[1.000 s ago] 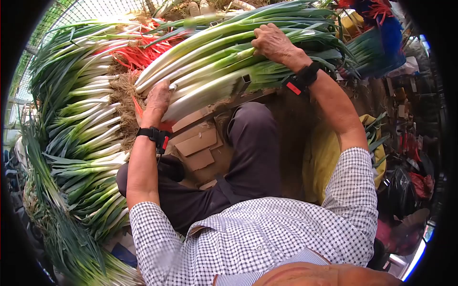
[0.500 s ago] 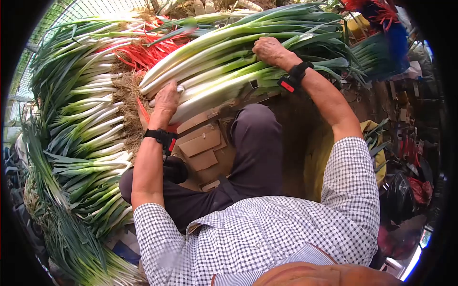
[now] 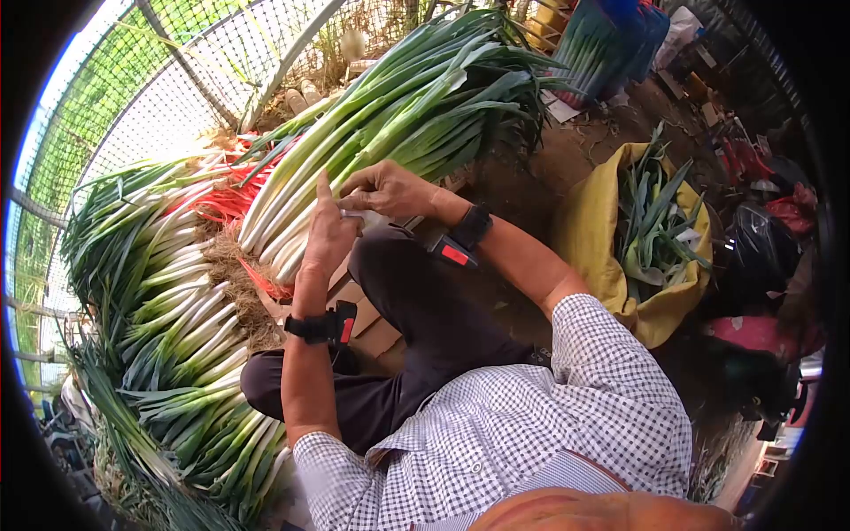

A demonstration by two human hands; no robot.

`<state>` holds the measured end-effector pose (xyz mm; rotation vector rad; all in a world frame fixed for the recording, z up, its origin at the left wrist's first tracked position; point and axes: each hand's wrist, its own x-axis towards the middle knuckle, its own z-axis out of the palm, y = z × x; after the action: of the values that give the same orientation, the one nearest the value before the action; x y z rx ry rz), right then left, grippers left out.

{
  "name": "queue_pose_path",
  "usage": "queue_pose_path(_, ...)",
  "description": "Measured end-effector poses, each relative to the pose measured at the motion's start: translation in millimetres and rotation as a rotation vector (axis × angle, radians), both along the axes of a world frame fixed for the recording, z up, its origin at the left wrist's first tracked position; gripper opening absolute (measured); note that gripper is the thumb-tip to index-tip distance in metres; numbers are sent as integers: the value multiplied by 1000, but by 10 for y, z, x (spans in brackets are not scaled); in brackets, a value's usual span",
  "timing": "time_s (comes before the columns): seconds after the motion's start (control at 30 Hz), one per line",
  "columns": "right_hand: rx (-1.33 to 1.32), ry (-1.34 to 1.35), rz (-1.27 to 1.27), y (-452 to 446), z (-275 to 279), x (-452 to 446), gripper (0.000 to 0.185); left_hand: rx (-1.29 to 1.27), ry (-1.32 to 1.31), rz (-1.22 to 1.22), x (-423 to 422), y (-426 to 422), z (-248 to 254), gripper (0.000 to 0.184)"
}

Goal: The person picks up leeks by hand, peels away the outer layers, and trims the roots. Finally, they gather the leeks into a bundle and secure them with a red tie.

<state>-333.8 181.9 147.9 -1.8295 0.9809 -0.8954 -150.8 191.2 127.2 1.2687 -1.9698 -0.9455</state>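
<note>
Beside mesh fencing (image 3: 208, 75), leeks (image 3: 352, 133) lie diagonally, leaves (image 3: 478, 84) pointing upper right, hands (image 3: 333, 232) close together, grasp unclear.

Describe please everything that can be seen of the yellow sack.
The yellow sack looks like creased cloth or soft plastic. It gapes open at the top, its rim partly folded outward, and green leaves stick up from inside. It sits on the brown ground at the person's right side. Neither the left hand nor the right hand touches it.
</note>
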Motion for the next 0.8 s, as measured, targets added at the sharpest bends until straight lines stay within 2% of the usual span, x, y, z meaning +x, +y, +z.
queue_pose_path(0.07, -115, -88, -43, 161, -64, -169, 27, 107, 121, -85, -192, 73, 151, 82)
queue_pose_path(0.1, -164, -130, -64, 261, -72, -257, 26, 9, 90, -113, -275, 97, 170, 80)
queue_pose_path(0.17, -381, -8, -189, 415, 10, -472, 21, -177, 41, -198, -519, 153, 228, 77)
queue_pose_path(0.2, -444, 69, -282, 526, 92, -593, 19, -129, 138, -301, -683, 122, 231, 76)
queue_pose_path(0.23, -500, 166, -397, 670, 154, -771, 17, 88, 141, -372, -897, 125, 422, 78)
queue_pose_path(0.3, -650, 329, -573, 955, 325, -1156, 20, 103, 320, -580, -1452, -20, 207, 80)
queue_pose_path(0.37, -812, 432, -743, 1294, 534, -1684, 21, 136, 298, -723, -1942, 344, 871, 80)
queue_pose_path(0.4, -890, 263, -808, 1473, 552, -2094, 23, 92, 412, -855, -2145, 429, 931, 78)
queue_pose_path(0.43, -924, 488, -1082, 1787, 830, -2272, 17, 222, 552, -959, -2354, 503, 960, 76)
queue_pose_path(0.5, -990, 709, -1412, 2256, 995, -2972, 11, 18, 472, -910, -2507, 542, 985, 70)
queue_pose_path(0.53, -932, 854, -1485, 2487, 923, -3405, 10, 12, 401, -852, -2457, 509, 989, 65)
queue_pose_path(0.57, -806, 976, -1432, 2723, 783, -3891, 15, 9, 321, -781, -2323, 413, 966, 59)
queue_pose_path(0.6, -596, 1234, -1328, 3000, 520, -4466, 19, -31, 318, -705, -2110, 303, 901, 53)
queue_pose_path(0.63, 10, 1436, -1339, 3210, 350, -4752, 22, -185, 255, -614, -1810, 226, 907, 49)
queue_pose_path(0.67, 83, 1407, -1410, 3394, 162, -4932, 25, -255, 179, -510, -1414, 123, 909, 47)
queue_pose_path(0.73, -372, 1271, -1122, 3412, -13, -5066, 28, -272, -107, -211, -371, -27, 1047, 45)
queue_pose_path(0.77, -210, 1263, -1293, 3137, 103, -4573, 26, -214, -285, -58, 175, 22, 1135, 44)
queue_pose_path(0.8, -300, 886, -1239, 2799, -86, -4586, 26, -268, -251, 106, 672, 213, 1152, 31)
